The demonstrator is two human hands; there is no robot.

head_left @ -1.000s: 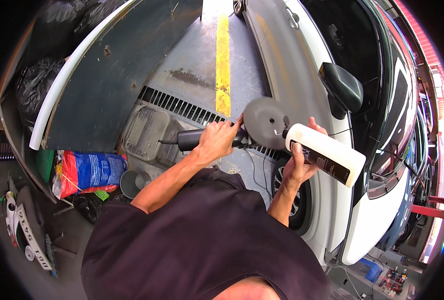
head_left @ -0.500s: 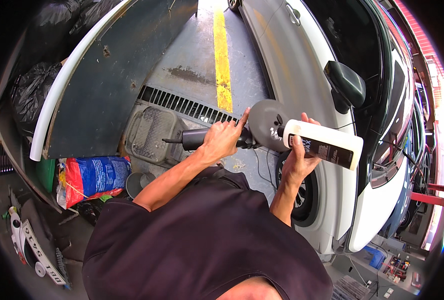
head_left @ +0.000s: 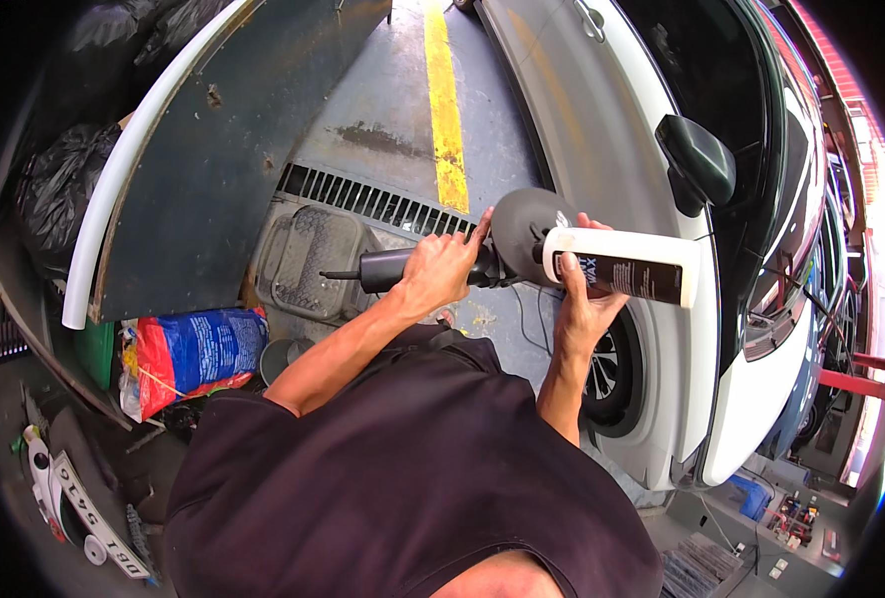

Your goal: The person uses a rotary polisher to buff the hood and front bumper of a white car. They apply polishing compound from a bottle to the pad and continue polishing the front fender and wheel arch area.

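My left hand (head_left: 436, 271) is wrapped round the dark body of a corded polisher (head_left: 382, 270), its index finger stretched toward the pad. The round grey pad (head_left: 524, 221) faces up and bears a small white smear near its right edge. My right hand (head_left: 587, 317) grips a white bottle (head_left: 627, 245) with a black label, thumb on the near side. The bottle lies almost level, its nozzle end over the pad. Whether the nozzle touches the pad cannot be made out.
A white car (head_left: 602, 130) with a black side mirror (head_left: 698, 164) stands close on the right. A dark board (head_left: 203, 169) leans at the left. Below it lies a blue and red bag (head_left: 208, 349). A grey step stool (head_left: 313, 261) sits beside a floor grate (head_left: 372, 206).
The bottle has shifted left and slightly up with my right hand, and is nearer level. The white smear now shows higher on the pad. My left hand keeps its hold on the polisher.
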